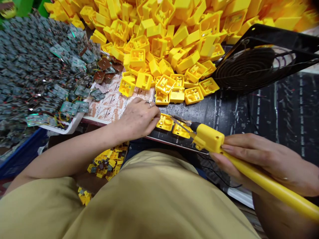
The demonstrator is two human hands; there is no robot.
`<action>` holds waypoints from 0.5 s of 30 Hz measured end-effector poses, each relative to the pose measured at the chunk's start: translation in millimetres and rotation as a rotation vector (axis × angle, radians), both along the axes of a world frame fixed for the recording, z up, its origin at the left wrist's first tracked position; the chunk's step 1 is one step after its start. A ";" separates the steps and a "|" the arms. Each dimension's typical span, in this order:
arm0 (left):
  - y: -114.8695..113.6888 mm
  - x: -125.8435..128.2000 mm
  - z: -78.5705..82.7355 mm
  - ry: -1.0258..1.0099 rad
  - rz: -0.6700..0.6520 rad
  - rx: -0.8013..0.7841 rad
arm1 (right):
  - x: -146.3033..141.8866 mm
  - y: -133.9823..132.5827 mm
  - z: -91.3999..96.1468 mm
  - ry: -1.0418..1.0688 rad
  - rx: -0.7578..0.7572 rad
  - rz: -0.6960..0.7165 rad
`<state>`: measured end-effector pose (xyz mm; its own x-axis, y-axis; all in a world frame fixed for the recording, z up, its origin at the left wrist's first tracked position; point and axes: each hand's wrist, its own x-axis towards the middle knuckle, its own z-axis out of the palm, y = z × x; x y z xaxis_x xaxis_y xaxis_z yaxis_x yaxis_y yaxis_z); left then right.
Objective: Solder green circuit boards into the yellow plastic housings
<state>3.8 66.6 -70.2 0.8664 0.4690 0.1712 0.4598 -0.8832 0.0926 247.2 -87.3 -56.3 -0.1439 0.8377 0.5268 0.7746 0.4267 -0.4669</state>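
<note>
at far left lies a heap of circuit boards (42,76) with thin wires, too many to count. next, the left hand (139,118), a ring on one finger, rests curled, its fingers (156,114) just beside the nearer of two yellow plastic housings (164,122) on a black mat (224,113); whether they grip anything, i cannot tell. behind them rises a large heap of yellow housings (159,43), uncounted. the yellow soldering iron (209,139) runs diagonally, its metal tip pointing up and left over the two housings, its far end cut off at the right edge. the right hand (264,162) clenches it, fingers (239,142) wrapped round the handle. a black fan grille (249,66) sits at upper right.
</note>
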 end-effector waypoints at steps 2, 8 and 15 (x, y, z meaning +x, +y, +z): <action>2.5 3.3 -1.9 0.011 0.005 0.026 | 0.0 3.3 -0.9 -0.048 0.048 0.048; 5.3 11.7 -3.5 0.107 0.008 0.034 | -7.4 12.3 -7.3 -0.084 0.134 0.130; 6.1 12.6 -1.7 0.123 -0.025 0.077 | -8.3 17.2 -0.9 -0.127 0.125 0.191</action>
<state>16.4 72.7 -72.0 0.8945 0.4363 0.0979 0.4409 -0.8970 -0.0312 238.9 -70.0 -57.2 -0.3646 0.7189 0.5918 0.7236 0.6188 -0.3058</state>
